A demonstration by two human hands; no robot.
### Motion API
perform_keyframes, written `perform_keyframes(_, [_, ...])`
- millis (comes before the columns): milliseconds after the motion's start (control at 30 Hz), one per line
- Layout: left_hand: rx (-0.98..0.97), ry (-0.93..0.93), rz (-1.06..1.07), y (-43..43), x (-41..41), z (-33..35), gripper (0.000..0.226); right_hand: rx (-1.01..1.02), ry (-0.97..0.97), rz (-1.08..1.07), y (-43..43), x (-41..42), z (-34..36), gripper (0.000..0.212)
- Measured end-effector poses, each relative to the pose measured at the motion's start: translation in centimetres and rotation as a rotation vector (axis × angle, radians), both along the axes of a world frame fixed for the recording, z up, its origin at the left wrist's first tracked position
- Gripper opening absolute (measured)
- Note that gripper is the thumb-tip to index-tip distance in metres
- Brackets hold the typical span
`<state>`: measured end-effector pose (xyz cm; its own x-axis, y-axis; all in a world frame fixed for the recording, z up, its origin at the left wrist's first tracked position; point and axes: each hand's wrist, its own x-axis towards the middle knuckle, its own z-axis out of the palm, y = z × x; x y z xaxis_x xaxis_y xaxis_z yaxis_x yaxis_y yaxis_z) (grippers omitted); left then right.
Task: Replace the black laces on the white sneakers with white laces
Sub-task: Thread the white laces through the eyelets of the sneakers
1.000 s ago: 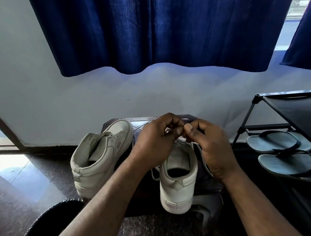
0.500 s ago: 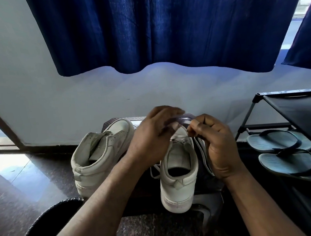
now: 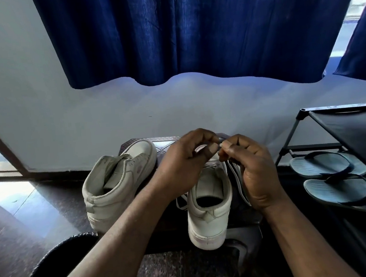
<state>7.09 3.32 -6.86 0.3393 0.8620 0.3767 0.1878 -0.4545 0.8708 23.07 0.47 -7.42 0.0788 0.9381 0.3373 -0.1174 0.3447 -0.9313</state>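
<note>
We are near the middle of the work: the left sneaker (image 3: 119, 184) on the stool has no lace, while our left hand (image 3: 180, 167) and right hand (image 3: 250, 170) pinch the white lace (image 3: 237, 173) above the right sneaker (image 3: 209, 209), a little higher than one second ago.

A deep blue curtain (image 3: 189, 30) hangs over a pale wall (image 3: 40, 107), its wavy hem stopping well above the dark polished floor (image 3: 28, 215). At right, a black shoe rack (image 3: 342, 127) holds a pair of grey flip-flops (image 3: 328, 175) on its lower shelf. Daylight glares at far left.
</note>
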Motion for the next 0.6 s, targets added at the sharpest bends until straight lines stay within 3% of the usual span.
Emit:
perform_keyframes(100, [0.032, 0.092, 0.116, 0.1, 0.0, 0.1, 0.005, -0.005, -0.019, 0.004, -0.1, 0.0, -0.1, 0.02])
perform_keyframes(200, [0.137, 0.433, 0.436, 0.7, -1.2, 0.1, 0.002, 0.007, 0.029, -0.004, -0.2, 0.2, 0.1, 0.019])
perform_keyframes(300, [0.045, 0.674, 0.619, 1.4, -3.2, -0.3, 0.005, 0.027, 0.184, -0.009, -0.3, 0.7, 0.6, 0.02])
perform_keyframes(400, [0.079, 0.503, 0.551, 1.3, -3.2, -0.1, 0.003, 0.02, 0.22, 0.001, -0.2, 0.9, 0.7, 0.026])
perform_keyframes(500, [0.033, 0.138, 0.179, 0.4, -1.4, 0.6, 0.015, 0.015, 0.105, 0.01, -0.1, 0.5, 0.3, 0.024])
perform_keyframes(600, [0.056, 0.11, 0.051, 0.0, -0.2, 0.0, 0.011, 0.011, 0.006, 0.03, -0.2, 0.1, 0.0, 0.021])
